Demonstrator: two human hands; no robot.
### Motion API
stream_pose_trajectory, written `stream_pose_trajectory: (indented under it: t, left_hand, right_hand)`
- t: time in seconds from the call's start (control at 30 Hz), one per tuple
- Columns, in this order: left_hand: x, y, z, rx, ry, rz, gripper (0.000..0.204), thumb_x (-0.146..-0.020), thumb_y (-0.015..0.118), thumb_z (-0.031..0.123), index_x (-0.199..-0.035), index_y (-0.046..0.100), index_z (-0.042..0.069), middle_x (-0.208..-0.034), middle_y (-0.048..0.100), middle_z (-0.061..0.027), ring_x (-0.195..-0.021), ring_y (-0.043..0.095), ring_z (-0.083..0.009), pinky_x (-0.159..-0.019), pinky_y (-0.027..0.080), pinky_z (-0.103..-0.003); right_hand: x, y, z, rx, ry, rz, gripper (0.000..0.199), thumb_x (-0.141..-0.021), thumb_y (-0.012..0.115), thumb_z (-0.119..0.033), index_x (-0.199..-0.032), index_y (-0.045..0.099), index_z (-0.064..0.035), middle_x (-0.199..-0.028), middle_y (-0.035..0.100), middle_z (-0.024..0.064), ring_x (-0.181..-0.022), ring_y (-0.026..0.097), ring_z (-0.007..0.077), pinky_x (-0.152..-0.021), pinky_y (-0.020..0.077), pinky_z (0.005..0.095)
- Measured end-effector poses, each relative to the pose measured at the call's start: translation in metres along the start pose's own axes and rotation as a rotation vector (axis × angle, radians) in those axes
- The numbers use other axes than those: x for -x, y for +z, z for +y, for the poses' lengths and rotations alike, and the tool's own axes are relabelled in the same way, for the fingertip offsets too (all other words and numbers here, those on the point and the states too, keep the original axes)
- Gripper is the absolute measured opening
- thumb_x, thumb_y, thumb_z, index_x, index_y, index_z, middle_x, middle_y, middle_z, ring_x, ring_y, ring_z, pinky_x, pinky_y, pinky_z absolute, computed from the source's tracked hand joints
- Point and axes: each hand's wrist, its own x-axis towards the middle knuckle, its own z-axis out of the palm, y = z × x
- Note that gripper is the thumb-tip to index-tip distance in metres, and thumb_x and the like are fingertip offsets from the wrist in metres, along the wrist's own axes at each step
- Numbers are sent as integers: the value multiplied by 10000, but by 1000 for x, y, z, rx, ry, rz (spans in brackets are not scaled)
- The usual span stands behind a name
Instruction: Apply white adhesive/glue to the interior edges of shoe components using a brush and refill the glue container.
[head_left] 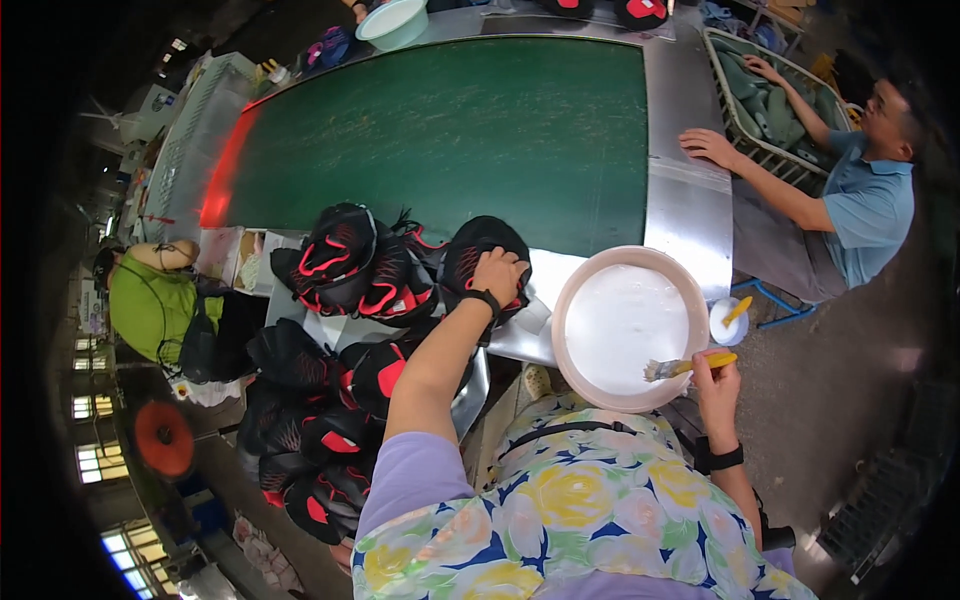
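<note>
Close by, black-and-red shoes (pixel 345 250), patch markings too small to read, crowd a worker's left hand (pixel 498 275), fingers curled over one shoe near the green belt (pixel 450 140); the right hand (pixel 716 387) grips a brush (pixel 700 366) over a pale basin (pixel 575 372).

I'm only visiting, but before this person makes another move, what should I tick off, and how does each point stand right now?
1. Brush held in the right hand: ok.
2. Bristles over the basin: ok.
3. Bristles coated with the white contents: cannot tell.
4. Left hand on a black shoe: ok.
5. Other shoes lying apart: not ok, they are heaped together.
6. Co-worker's nearer hand away from the basin: ok.
</note>
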Motion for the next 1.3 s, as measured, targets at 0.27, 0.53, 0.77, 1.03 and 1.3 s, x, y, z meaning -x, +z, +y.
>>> stream_pose_trajectory:
  t: [0.27, 0.53, 0.77, 1.03, 1.3]
  left_hand:
    - [40, -32, 18, 284, -284, 526, 521, -789, 646, 99, -1295, 524, 88, -1324, 490, -180, -1242, 442, -358, -1036, 344, -468]
    - [128, 39, -19, 1153, -1104, 885, 596, -831, 742, 222, -1294, 452, -14, -1234, 524, -182, -1043, 566, -238, -902, 462, -319]
    - [120, 47, -37, 1433, -1193, 506, 888, -763, 755, 492, -1401, 356, 22, -1377, 461, -177, -1233, 465, -306, -946, 407, -509]
    - [97, 103, -92, 1331, -1172, 329, 742, -709, 775, 416, -1217, 565, -82, -1232, 610, -226, -1140, 591, -304, -966, 448, -346]
    - [93, 55, -57, 1228, -1267, 413, 602, -694, 714, 331, -1175, 626, -19, -1148, 664, -195, -1075, 629, -307, -949, 463, -347]
  right_hand:
    - [-1, 7, -1, 8, 11, -23, 138, -920, 641, -151, -943, 592, -24, -765, 592, 10, -657, 537, 65, -585, 426, 224]
    - [-1, 14, -1, 18, -33, -67, 146, -926, 632, -153, -942, 581, -18, -760, 583, 10, -650, 538, 72, -586, 430, 226]
    - [2, 21, 0, 20, -37, -112, 161, -923, 640, -162, -950, 583, -14, -757, 588, 18, -652, 551, 78, -593, 441, 228]
    - [15, 28, -10, 36, -79, -156, 159, -917, 645, -160, -962, 590, -17, -777, 606, 28, -659, 577, 90, -595, 463, 240]
    - [25, 17, 9, 46, -47, -74, 163, -917, 643, -165, -965, 596, -17, -778, 605, 28, -651, 564, 88, -591, 450, 234]
